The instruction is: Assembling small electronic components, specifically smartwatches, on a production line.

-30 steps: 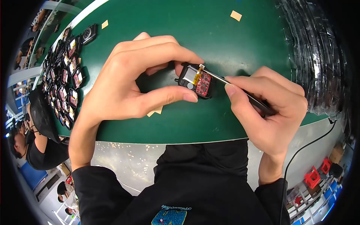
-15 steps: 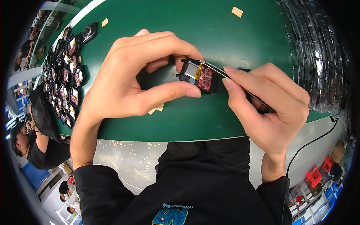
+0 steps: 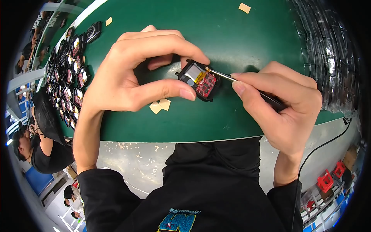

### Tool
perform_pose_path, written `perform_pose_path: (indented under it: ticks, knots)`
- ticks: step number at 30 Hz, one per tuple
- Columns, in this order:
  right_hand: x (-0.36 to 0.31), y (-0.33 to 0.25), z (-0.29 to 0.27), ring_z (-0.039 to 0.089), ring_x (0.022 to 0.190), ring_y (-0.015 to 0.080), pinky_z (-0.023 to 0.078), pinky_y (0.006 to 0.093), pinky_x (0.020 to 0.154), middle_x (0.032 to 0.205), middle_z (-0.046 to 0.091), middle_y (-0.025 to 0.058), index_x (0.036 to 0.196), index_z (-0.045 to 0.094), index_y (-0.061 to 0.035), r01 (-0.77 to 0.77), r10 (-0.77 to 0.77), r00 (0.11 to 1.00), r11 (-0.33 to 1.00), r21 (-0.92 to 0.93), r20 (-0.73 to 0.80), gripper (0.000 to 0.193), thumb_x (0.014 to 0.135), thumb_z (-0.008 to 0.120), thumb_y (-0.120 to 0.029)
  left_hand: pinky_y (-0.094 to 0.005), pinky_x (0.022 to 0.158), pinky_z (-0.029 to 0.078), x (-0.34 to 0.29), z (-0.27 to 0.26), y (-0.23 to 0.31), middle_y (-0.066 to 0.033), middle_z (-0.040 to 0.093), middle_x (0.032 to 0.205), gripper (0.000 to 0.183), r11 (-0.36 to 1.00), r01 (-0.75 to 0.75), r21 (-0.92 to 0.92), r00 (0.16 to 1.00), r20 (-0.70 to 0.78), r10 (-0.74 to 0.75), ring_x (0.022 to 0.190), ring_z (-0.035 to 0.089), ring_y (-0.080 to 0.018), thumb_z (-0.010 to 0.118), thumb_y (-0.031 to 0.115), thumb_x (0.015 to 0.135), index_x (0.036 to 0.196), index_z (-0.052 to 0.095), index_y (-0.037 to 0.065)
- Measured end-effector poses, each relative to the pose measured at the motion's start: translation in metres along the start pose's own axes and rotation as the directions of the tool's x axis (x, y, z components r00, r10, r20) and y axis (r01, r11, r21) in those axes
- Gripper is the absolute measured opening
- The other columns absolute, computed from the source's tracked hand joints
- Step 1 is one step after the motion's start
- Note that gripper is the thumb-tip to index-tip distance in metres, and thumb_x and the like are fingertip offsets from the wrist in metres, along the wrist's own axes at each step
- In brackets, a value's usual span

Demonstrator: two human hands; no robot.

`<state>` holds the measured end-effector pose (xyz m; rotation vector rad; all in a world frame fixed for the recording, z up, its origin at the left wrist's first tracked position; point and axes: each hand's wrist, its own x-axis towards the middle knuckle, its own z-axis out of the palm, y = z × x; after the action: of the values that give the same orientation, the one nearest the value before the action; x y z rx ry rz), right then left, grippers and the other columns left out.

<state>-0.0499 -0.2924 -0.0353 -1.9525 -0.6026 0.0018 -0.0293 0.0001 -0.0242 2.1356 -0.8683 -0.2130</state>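
the device was held at the fingertips of the left hand, between that hand and the right hand. its lower left edge was met by the left thumb and its upper edge by the index finger; the left hand was curved into a wide arch, thumb and fingers parted by the device. the tool was gripped in the right hand, pinched closely between thumb and index finger, the other fingers curled around its black handle. its slim metal tip was pointed at the upper right part of the device, near a yellow strip; whether contact was made could not be told. inside the open device, a silver battery and a red board were set side by side.

below the left thumb, two tan slips were laid on the green tabletop, and more were scattered farther off. at the left, similar devices were massed closely together; at the right, clear plastic trays were stacked. the grey floor was dotted with pale scraps. red stools were seen at the lower right, and a co-worker in black at the left.
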Motion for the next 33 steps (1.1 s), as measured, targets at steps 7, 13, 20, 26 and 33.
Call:
perform_pose_path:
  ticks: [7, 13, 20, 26, 33]
  knots:
    - [0.0003, -0.0006, 0.0029, 0.057, 0.060, 0.0097, 0.037, 0.0255, 0.055, 0.071, 0.068, 0.0048, 0.099, 0.086, 0.0028, 0.018, -0.018, 1.000, 1.000, 0.001, 0.009, 0.017, 0.082, 0.083, 0.008, -0.0312, 0.072, 0.036, 0.0004, -0.0017, 0.0016, -0.0070, 0.077, 0.098, 0.067, 0.998, 0.000, 0.061, 0.999, 0.035, -0.002, 0.069, 0.050, -0.0136, 0.097, 0.043, 0.070, 0.118, 0.082, 0.000]
    - [0.0008, -0.0005, 0.0026, 0.058, 0.060, 0.0098, 0.038, 0.0255, 0.055, 0.071, 0.067, 0.0046, 0.098, 0.086, 0.0026, 0.029, -0.028, 0.999, 0.999, -0.028, 0.029, 0.018, 0.081, 0.083, 0.009, -0.0326, 0.074, 0.038, 0.0021, 0.0031, 0.0034, -0.0085, 0.078, 0.097, 0.060, 0.997, -0.057, 0.059, 0.998, -0.004, 0.058, 0.073, 0.057, -0.0168, 0.096, 0.042, 0.073, 0.113, 0.082, 0.000]
    - [0.0011, -0.0013, 0.0027, 0.057, 0.059, 0.0091, 0.038, 0.0252, 0.054, 0.070, 0.067, 0.0041, 0.098, 0.086, 0.0021, 0.051, -0.050, 0.999, 0.996, -0.069, 0.023, 0.019, 0.080, 0.083, 0.009, -0.0342, 0.075, 0.041, 0.0019, 0.0007, 0.0040, -0.0101, 0.078, 0.095, 0.056, 0.985, -0.110, 0.131, 0.994, 0.021, 0.108, 0.080, 0.066, -0.0211, 0.095, 0.039, 0.075, 0.110, 0.081, -0.003]
    - [-0.0030, 0.0008, 0.0067, 0.056, 0.057, 0.0082, 0.037, 0.0252, 0.053, 0.070, 0.068, 0.0039, 0.098, 0.085, 0.0021, 0.088, -0.088, 0.996, 0.995, -0.055, -0.007, 0.019, 0.081, 0.083, 0.009, -0.0329, 0.075, 0.040, 0.0019, 0.0020, 0.0061, -0.0091, 0.077, 0.095, 0.054, 0.992, -0.074, 0.103, 0.997, 0.021, 0.072, 0.078, 0.063, -0.0196, 0.096, 0.035, 0.075, 0.113, 0.081, 0.000]
    - [-0.0024, 0.0005, 0.0072, 0.054, 0.057, 0.0071, 0.035, 0.0251, 0.052, 0.070, 0.067, 0.0036, 0.097, 0.085, 0.0027, 0.107, -0.107, 0.994, 0.992, -0.066, 0.001, 0.017, 0.081, 0.084, 0.009, -0.0320, 0.074, 0.040, -0.0013, 0.0029, 0.0013, -0.0073, 0.076, 0.094, 0.053, 0.993, -0.088, 0.082, 0.996, -0.003, 0.088, 0.075, 0.060, -0.0184, 0.097, 0.031, 0.075, 0.115, 0.081, 0.001]
